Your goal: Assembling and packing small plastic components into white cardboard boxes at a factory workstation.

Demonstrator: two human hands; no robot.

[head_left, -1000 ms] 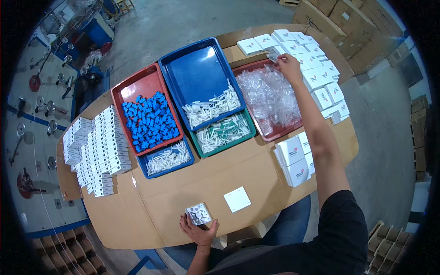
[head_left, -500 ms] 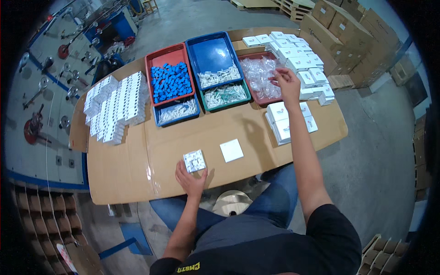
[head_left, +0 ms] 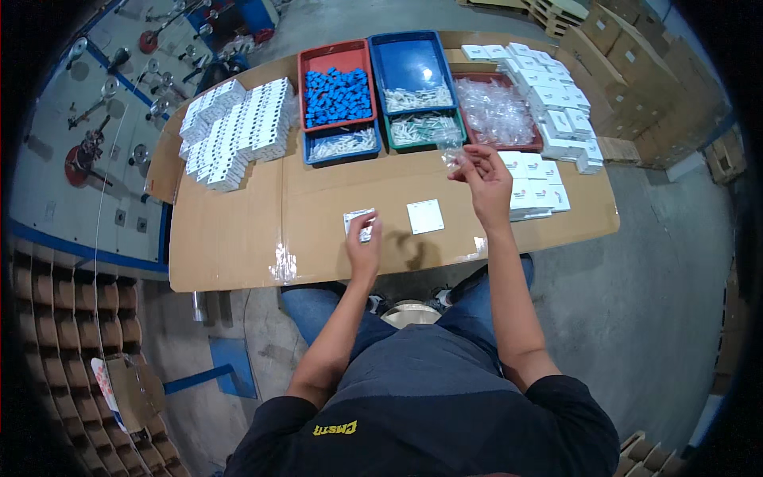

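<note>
My left hand (head_left: pixel 363 253) is closed about a small white square unit (head_left: pixel 359 217) near the table's front edge, its fingers covering part of it. To the right of that lies a plain white square plate (head_left: pixel 425 216), which neither hand touches. Raised above the table, my right hand (head_left: pixel 486 179) pinches a small clear plastic piece (head_left: pixel 450 156); whether it is a bag or a moulded part is hard to make out. Beyond this hand stands a red-brown tray (head_left: pixel 537 143) heaped with similar clear plastic pieces (head_left: pixel 497 111).
A red tray (head_left: pixel 334 57) of blue parts and blue and green trays (head_left: pixel 409 60) of white parts stand at the back. White boxes (head_left: pixel 246 123) are stacked at left; more boxes (head_left: pixel 548 99) fill the right side. Cardboard (head_left: pixel 230 246) covers the table.
My right hand has come back from the clear-plastic tray toward me, now with a clear piece in its fingers. My left hand has shifted over the square unit. The whole view has shifted.
</note>
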